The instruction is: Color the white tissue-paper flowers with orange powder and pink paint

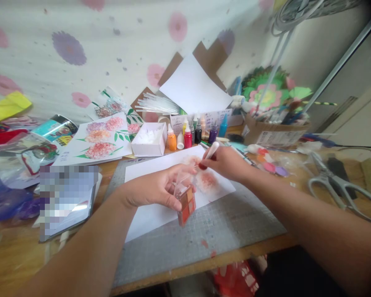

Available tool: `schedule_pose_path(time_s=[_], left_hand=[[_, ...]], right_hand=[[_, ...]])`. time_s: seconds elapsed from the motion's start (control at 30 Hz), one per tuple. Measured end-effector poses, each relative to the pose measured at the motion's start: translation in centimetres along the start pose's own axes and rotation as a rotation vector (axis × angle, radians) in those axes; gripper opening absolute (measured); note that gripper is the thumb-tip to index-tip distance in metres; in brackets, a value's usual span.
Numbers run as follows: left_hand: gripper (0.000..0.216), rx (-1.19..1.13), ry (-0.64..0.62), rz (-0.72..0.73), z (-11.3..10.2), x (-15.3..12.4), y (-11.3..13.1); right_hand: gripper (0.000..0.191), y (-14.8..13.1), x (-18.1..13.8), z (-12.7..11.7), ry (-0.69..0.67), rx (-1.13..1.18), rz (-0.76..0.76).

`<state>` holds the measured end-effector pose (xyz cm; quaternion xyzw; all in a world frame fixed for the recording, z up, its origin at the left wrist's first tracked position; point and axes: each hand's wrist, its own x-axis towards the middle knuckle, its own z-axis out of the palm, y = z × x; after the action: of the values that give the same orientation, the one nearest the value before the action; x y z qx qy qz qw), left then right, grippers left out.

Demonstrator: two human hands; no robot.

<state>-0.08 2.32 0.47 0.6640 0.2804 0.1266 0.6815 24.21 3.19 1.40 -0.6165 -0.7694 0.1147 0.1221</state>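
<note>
My left hand (163, 187) grips a small clear-cased makeup palette (187, 204), tilted, with pans in orange and brown shades; its transparent lid stands raised under my fingers. Between the fingers of my right hand (227, 161) is a white-handled makeup brush (211, 152), its dark reddish bristles pointing down at the paper. The white sheet of paper (156, 225) lies beneath both hands and carries soft reddish-brown flower-like blots. Part of the blots is hidden behind my hands. Under the sheet is a grey cutting mat (235, 222).
Paint bottles (187, 136) stand behind the sheet beside a white box (149, 139). Finished flower paintings (100, 138) and a tablet-like device (69, 202) are at left. Large scissors (343, 185) lie at right, before a cardboard box (275, 132) of brushes.
</note>
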Motion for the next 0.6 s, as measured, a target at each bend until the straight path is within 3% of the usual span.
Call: schedule_pose_path(time_s=[0.1, 0.27, 0.6], left_hand=[[0.083, -0.040, 0.016, -0.035, 0.2, -0.1, 0.2], [0.083, -0.051, 0.012, -0.054, 0.2, -0.1, 0.3], [0.080, -0.008, 0.011, -0.007, 0.2, -0.1, 0.5]], right_hand=[[0.025, 1.0, 0.3, -0.3, -0.066, -0.003, 0.056], [0.026, 2.4, 0.0, -0.5, -0.066, 0.041, 0.200], [0.017, 2.4, -3.4, -1.0, -0.078, 0.308, 0.124]])
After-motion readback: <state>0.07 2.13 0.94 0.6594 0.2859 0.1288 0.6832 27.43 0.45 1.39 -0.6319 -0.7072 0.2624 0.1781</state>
